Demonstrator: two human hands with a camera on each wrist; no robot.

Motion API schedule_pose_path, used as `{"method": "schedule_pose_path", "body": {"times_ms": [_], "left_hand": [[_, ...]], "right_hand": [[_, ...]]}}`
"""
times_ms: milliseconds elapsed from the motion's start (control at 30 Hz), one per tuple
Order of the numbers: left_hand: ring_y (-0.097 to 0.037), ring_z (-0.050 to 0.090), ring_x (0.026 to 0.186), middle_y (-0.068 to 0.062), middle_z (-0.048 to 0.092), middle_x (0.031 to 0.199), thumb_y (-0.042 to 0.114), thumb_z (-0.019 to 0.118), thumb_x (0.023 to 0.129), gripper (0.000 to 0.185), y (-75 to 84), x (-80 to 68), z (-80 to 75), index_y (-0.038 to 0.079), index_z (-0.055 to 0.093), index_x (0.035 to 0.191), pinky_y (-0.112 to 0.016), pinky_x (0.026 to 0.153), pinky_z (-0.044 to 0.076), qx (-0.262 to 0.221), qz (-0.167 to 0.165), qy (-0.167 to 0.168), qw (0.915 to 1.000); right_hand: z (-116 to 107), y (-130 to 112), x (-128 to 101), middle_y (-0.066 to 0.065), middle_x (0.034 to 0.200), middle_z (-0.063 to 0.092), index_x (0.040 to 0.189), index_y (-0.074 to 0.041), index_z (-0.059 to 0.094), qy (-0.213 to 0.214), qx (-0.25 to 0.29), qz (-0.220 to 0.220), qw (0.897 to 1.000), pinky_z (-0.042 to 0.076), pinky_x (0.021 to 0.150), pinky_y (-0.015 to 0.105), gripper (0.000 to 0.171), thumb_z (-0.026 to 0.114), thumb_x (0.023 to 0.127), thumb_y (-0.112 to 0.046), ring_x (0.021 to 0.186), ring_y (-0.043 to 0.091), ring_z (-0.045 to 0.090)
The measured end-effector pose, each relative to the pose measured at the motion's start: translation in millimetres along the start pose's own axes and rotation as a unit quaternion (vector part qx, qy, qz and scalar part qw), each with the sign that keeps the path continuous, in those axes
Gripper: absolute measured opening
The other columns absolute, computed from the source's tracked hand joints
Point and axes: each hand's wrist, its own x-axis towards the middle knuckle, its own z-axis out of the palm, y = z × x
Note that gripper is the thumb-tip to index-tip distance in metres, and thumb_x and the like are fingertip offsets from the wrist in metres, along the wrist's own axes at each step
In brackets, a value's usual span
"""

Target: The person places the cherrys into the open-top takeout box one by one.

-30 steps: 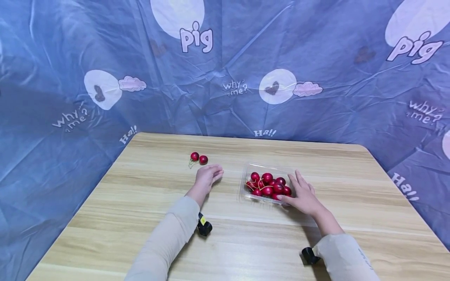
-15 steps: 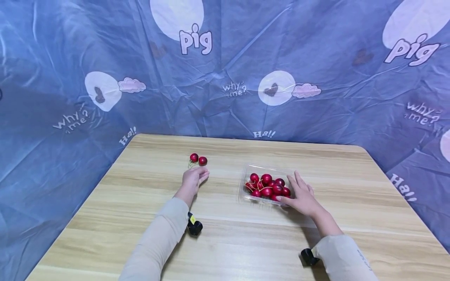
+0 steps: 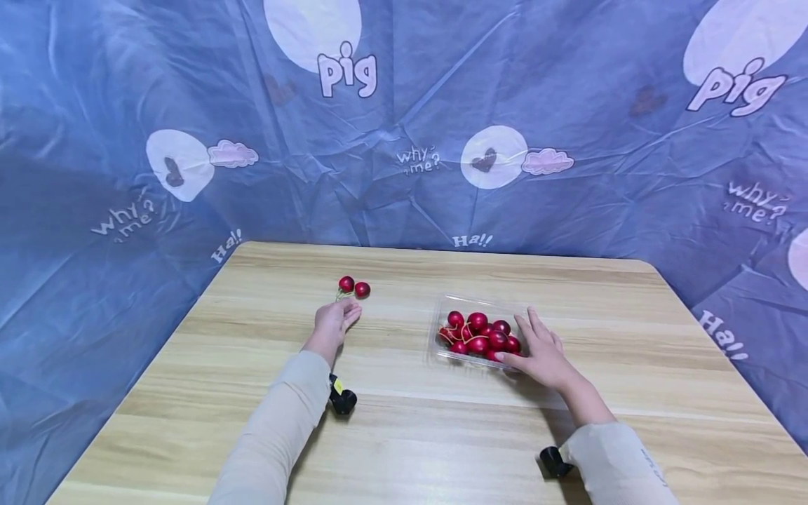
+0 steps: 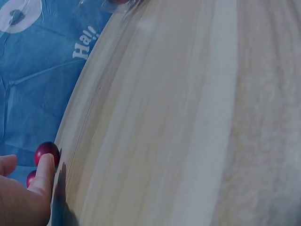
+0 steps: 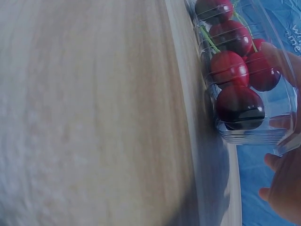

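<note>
Two red cherries with green stems, a left cherry (image 3: 346, 283) and a right cherry (image 3: 362, 290), lie at the back left of the table. My left hand (image 3: 331, 322) is just in front of them, fingertips close to the stems. In the left wrist view the index finger (image 4: 44, 173) overlaps a cherry (image 4: 47, 150), and the thumb and finger stand apart. My right hand (image 3: 541, 354) grips the right end of a clear plastic container (image 5: 256, 137) heaped with several cherries (image 3: 477, 322). Its thumb (image 3: 510, 360) crosses the near rim; the other fingers are partly hidden.
The wooden table (image 3: 404, 435) is bounded at the back and sides by a blue printed cloth (image 3: 379, 189). Black wrist cameras, a left camera (image 3: 344, 401) and a right camera (image 3: 554, 462), hang beside the sleeves.
My left hand has moved left, from the right side of the two loose cherries to in front of their stems. The right hand and the container have stayed in place.
</note>
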Motion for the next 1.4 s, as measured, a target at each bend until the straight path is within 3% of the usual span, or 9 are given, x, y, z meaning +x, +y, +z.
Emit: {"method": "schedule_pose_path", "body": {"times_ms": [333, 567, 1133, 1400], "left_hand": [[-0.030, 0.049, 0.104, -0.022, 0.046, 0.108, 0.002, 0.048, 0.085, 0.038, 3.1, 5.8, -4.2, -0.009, 0.038, 0.119, -0.023, 0.080, 0.048, 0.015, -0.007, 0.013, 0.9998], [-0.030, 0.049, 0.104, -0.022, 0.045, 0.110, 0.001, 0.048, 0.085, 0.037, 5.6, 11.9, -5.0, -0.010, 0.038, 0.119, -0.024, 0.081, 0.048, -0.002, -0.010, 0.019, 0.9998], [-0.027, 0.051, 0.103, -0.024, 0.048, 0.114, 0.001, 0.048, 0.086, 0.034, 10.4, 22.8, -3.3, -0.010, 0.041, 0.118, -0.022, 0.080, 0.048, -0.029, -0.004, 0.049, 0.9984], [-0.028, 0.051, 0.103, -0.024, 0.047, 0.115, 0.000, 0.045, 0.087, 0.035, 9.7, 21.9, -3.1, -0.009, 0.039, 0.120, -0.023, 0.081, 0.048, -0.042, -0.013, 0.039, 0.9983]], "right_hand": [[0.0, -1.8, 0.2, 0.027, 0.139, -0.002, 0.134, 0.004, 0.019, -0.002, 0.003, -0.004, 1.000, 0.001, 0.096, 0.060, 0.090, 0.060, 0.073, -0.048, 0.123, 0.044, 0.006], [-1.1, -5.2, -0.3, 0.027, 0.139, 0.000, 0.132, 0.005, 0.022, 0.013, 0.010, -0.010, 1.000, 0.002, 0.095, 0.061, 0.089, 0.060, 0.073, -0.049, 0.122, 0.047, 0.007], [-3.5, -5.7, 3.7, 0.026, 0.139, -0.002, 0.133, 0.005, 0.020, -0.013, -0.013, -0.005, 1.000, 0.002, 0.096, 0.061, 0.087, 0.059, 0.075, -0.047, 0.124, 0.043, 0.005], [-2.7, -3.6, 3.8, 0.026, 0.139, -0.003, 0.134, 0.004, 0.020, -0.014, -0.014, -0.001, 1.000, 0.002, 0.096, 0.060, 0.088, 0.058, 0.074, -0.049, 0.124, 0.043, 0.005]]}}
